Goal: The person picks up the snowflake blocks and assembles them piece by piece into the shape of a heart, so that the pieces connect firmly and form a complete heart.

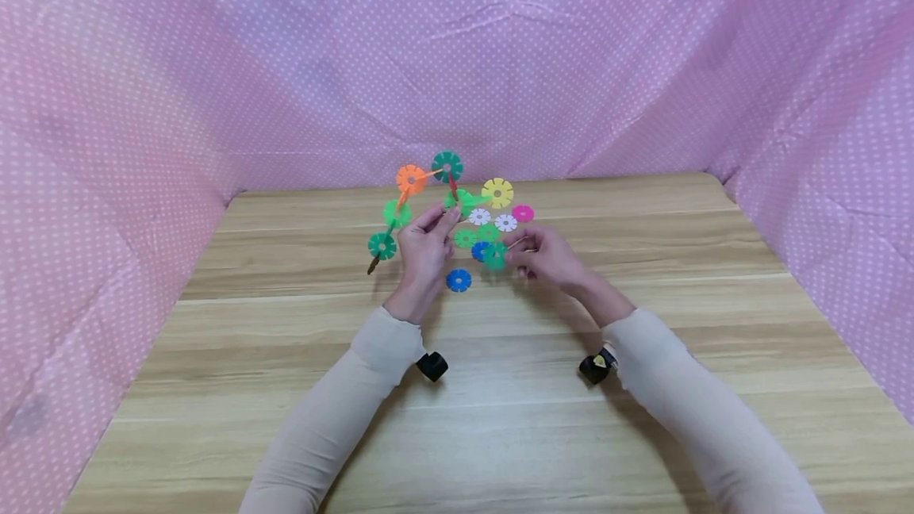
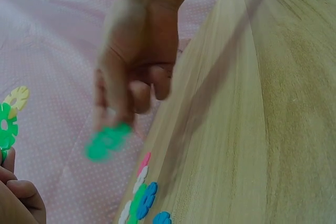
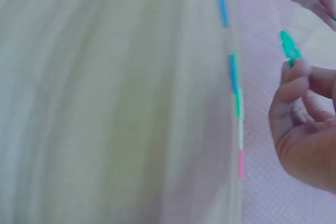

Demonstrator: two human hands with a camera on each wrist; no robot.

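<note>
A chain of slotted plastic discs is joined edge to edge, with orange (image 1: 403, 174), dark green (image 1: 439, 165), red, light green and yellow (image 1: 489, 190) pieces in it. My left hand (image 1: 426, 248) pinches the chain near a light green disc (image 1: 466, 198), holding it up off the table. A brown disc (image 1: 374, 264) hangs at the chain's lower left end. My right hand (image 1: 546, 260) pinches a single green disc (image 1: 494, 263) between thumb and fingers, above the loose discs. In the right wrist view this green disc (image 3: 287, 43) stands edge-on from the fingertips.
Several loose discs lie on the wooden table (image 1: 485, 435) in front of the hands: blue (image 1: 451, 281), light green (image 1: 464, 245), white (image 1: 506, 228) and pink (image 1: 524, 220). A pink dotted cloth (image 1: 457, 62) hangs behind the table and along both sides.
</note>
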